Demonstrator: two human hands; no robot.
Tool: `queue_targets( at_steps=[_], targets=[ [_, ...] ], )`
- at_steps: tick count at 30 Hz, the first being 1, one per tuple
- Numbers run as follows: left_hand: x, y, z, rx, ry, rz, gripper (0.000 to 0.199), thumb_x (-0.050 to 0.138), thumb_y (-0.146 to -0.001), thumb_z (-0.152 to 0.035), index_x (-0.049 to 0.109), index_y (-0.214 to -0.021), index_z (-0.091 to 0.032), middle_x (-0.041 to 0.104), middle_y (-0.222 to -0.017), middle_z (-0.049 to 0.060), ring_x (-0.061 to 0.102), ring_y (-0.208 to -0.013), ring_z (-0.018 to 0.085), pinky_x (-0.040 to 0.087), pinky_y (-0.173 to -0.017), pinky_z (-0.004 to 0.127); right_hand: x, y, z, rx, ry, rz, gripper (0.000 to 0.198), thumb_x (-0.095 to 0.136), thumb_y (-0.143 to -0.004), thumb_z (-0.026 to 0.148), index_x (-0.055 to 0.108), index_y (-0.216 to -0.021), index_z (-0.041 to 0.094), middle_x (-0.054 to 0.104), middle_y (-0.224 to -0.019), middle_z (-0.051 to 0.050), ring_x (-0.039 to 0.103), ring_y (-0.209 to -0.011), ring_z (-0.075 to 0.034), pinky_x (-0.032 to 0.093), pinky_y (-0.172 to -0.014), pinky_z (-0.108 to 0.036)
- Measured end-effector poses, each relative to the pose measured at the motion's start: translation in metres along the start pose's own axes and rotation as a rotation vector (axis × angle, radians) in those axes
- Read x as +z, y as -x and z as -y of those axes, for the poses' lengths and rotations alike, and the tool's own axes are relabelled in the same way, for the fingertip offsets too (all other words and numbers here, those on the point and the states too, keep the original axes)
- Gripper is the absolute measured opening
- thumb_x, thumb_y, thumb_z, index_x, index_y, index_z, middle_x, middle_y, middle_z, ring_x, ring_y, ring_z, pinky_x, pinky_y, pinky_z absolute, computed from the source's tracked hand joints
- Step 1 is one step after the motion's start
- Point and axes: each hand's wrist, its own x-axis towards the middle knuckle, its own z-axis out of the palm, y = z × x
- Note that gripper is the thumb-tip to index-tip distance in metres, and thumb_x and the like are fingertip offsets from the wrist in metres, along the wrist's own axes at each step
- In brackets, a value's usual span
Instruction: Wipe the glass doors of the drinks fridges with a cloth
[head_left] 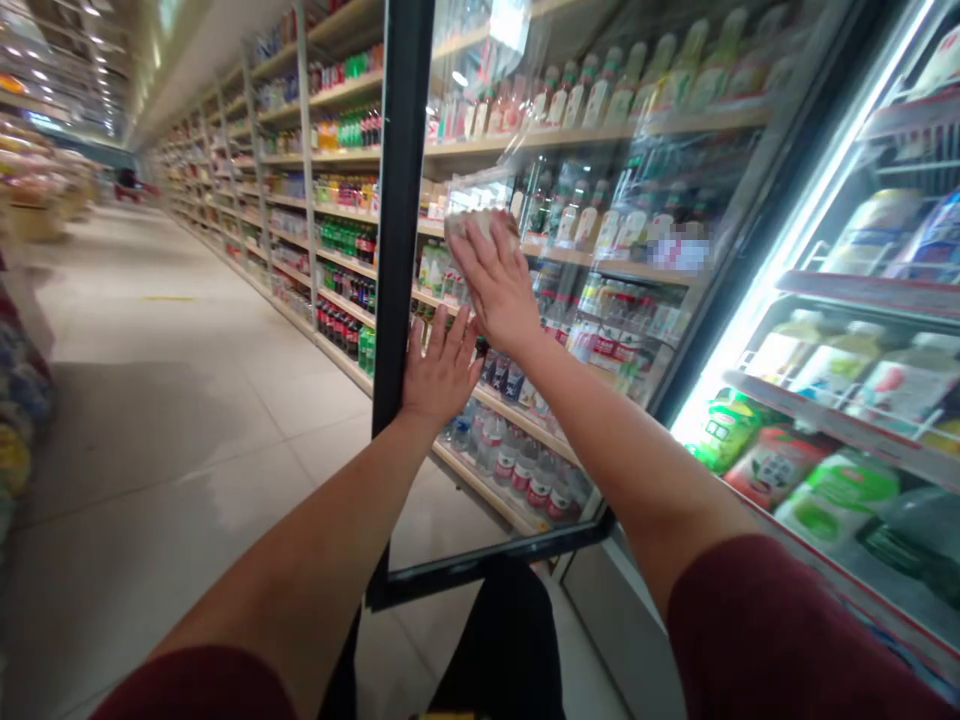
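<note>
A fridge's glass door (450, 500) with a black frame stands swung open in front of me. My right hand (495, 280) presses a pale folded cloth (481, 222) flat against the upper middle of the pane. Its fingers lie over the cloth, and most of the cloth is hidden under them. Lower and to the left, my left hand (441, 368) rests on the glass beside the door's left frame bar, fingers spread, nothing in it. Through the pane show shelves of bottles, mixed with reflections.
On the right is the lit fridge interior, with bottles (847, 350) and green and red pouches (836, 495) on shelves. Long drink shelves (345, 210) run along the aisle behind the door. Tiled floor (187, 400) stretches left, past stacked goods (22, 370).
</note>
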Motion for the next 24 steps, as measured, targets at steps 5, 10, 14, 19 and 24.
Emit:
queue_targets(
  at_steps=[5,10,14,19,24],
  targets=[
    [0.0,0.001,0.0,0.005,-0.005,-0.003,0.064,0.043,-0.113,-0.035,0.034,-0.173,-0.016,0.027,-0.177,0.016,0.014,-0.169,0.036,0.005,-0.137,0.067,0.005,-0.007,-0.018,0.082,0.0,-0.088,0.061,0.021,-0.113,0.031,0.033,-0.172,0.027,0.028,-0.182,0.006,0.008,-0.173,-0.026,0.015,-0.142,-0.057],
    [0.0,0.001,0.001,0.005,0.003,-0.003,0.066,0.043,-0.113,-0.035,0.029,-0.175,-0.018,0.025,-0.178,0.015,0.012,-0.169,0.036,0.005,-0.137,0.068,0.021,0.02,-0.028,0.229,0.004,-0.212,0.063,0.016,-0.113,0.034,0.03,-0.174,0.022,0.027,-0.183,-0.003,0.001,-0.174,-0.027,0.015,-0.141,-0.059],
    [0.001,0.001,0.002,0.021,0.016,-0.023,0.066,0.044,-0.112,-0.035,0.03,-0.174,-0.017,0.027,-0.177,0.017,0.013,-0.169,0.035,0.004,-0.137,0.068,0.026,0.053,-0.023,0.135,0.041,-0.098,0.06,0.021,-0.113,0.033,0.038,-0.171,0.027,0.031,-0.181,-0.001,0.004,-0.174,-0.024,0.02,-0.141,-0.054],
    [0.002,0.0,0.003,0.018,0.032,-0.029,0.065,0.045,-0.112,-0.035,0.033,-0.173,-0.015,0.027,-0.177,0.019,0.014,-0.169,0.037,0.004,-0.136,0.069,0.013,0.038,-0.049,0.245,0.034,-0.128,0.063,0.019,-0.112,0.031,0.031,-0.173,0.022,0.023,-0.184,-0.003,0.002,-0.174,-0.026,0.017,-0.141,-0.056],
    [0.003,0.0,0.002,0.009,0.028,-0.029,0.067,0.044,-0.112,-0.036,0.03,-0.174,-0.017,0.026,-0.178,0.017,0.013,-0.169,0.037,0.002,-0.136,0.069,0.029,0.07,-0.046,0.297,-0.03,-0.201,0.064,0.016,-0.113,0.038,0.035,-0.172,0.019,0.028,-0.182,-0.009,0.001,-0.174,-0.027,0.017,-0.14,-0.061]
  ],
)
